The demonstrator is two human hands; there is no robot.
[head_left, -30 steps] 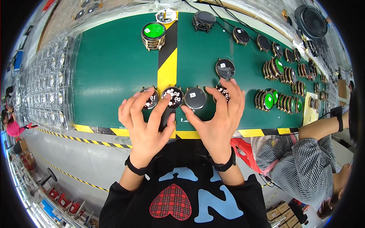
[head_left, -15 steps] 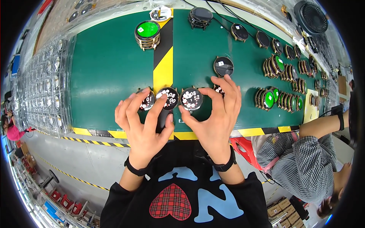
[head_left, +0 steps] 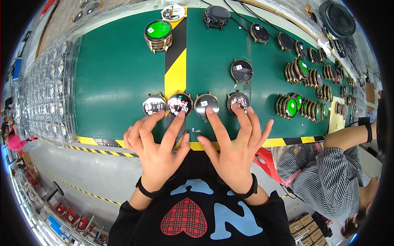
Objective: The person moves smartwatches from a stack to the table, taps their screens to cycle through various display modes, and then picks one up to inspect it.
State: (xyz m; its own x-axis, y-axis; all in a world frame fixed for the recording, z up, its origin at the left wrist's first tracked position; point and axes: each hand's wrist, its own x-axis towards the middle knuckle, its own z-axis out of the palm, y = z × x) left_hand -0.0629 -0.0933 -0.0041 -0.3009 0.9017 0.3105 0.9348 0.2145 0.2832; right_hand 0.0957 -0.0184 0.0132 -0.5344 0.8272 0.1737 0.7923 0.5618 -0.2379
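Four round smartwatch bodies lie in a row before me on the green mat. Fingers spread, my left hand (head_left: pixel 158 141) rests fingertips on the leftmost watch (head_left: pixel 153 102) and on the second watch (head_left: pixel 179 102), both with lit flower-patterned faces. My right hand (head_left: pixel 236 143) is open as well. One of its fingertips lies on the third watch (head_left: pixel 204 102), whose screen is dark with a small white sticker. Another touches the rightmost watch (head_left: pixel 239 98), which is lit. Just beyond stands a dark-screened watch (head_left: pixel 241 71). Neither hand grips anything.
A stack of watches with a green screen (head_left: pixel 159 33) stands far left, near a white round dish (head_left: pixel 173 13). Many watch stacks (head_left: pixel 286 105) fill the right side. Clear plastic trays (head_left: pixel 51 90) line the left edge. A co-worker's arm (head_left: pixel 349 133) reaches in at right.
Both hands have drawn back toward me and flattened, fingertips now on the screens. My right hand has let go of the third watch's edge, and that watch's screen has gone dark.
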